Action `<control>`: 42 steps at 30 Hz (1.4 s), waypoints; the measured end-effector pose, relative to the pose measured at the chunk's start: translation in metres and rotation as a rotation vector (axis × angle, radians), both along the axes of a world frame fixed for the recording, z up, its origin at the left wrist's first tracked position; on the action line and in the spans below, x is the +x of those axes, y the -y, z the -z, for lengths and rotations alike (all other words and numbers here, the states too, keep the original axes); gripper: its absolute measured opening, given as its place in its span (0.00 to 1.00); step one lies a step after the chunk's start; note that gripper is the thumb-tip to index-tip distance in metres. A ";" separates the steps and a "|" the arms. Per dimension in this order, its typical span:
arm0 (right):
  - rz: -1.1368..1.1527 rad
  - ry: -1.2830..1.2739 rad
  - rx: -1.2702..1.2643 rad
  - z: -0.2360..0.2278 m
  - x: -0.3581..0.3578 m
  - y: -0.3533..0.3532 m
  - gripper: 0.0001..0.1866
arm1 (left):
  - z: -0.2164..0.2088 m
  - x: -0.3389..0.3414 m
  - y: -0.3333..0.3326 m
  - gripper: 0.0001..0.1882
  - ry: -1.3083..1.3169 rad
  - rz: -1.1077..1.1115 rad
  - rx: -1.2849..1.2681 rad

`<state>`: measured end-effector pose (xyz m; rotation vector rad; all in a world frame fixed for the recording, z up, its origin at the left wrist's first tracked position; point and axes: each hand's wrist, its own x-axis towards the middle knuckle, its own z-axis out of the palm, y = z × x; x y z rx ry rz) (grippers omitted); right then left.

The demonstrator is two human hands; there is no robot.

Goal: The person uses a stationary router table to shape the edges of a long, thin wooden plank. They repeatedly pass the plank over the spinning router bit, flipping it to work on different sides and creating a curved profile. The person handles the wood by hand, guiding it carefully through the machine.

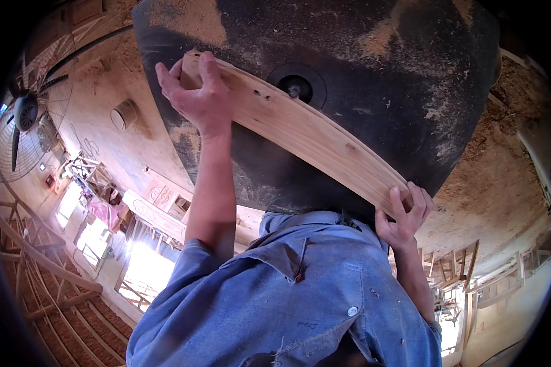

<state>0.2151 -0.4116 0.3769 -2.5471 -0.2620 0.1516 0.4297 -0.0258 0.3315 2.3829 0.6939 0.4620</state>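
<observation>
A pale wooden board with a few knots lies slantwise across a dark machine table, from far left to near right. My left hand grips its far left end, thumb on top and fingers round the outer side. At the near right end my right hand holds the board, its fingers bent over the edge and end. The board's far edge runs right beside a round opening with a metal spindle in the table; whether they touch, I cannot tell.
Sawdust lies in patches on the table. On the left stand a large caged fan and a round container on the floor. Carved wooden panels are behind my left arm. Wooden frames stand at the right.
</observation>
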 end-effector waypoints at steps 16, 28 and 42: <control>-0.012 0.011 -0.027 0.001 -0.013 0.019 0.38 | -0.007 -0.010 0.021 0.50 -0.082 -0.025 0.048; -0.137 0.067 0.095 0.004 0.021 -0.022 0.23 | 0.007 0.015 -0.039 0.53 -0.019 0.029 0.026; -0.163 0.095 0.118 0.000 0.053 -0.052 0.13 | 0.008 0.032 -0.085 0.56 0.019 -0.035 -0.115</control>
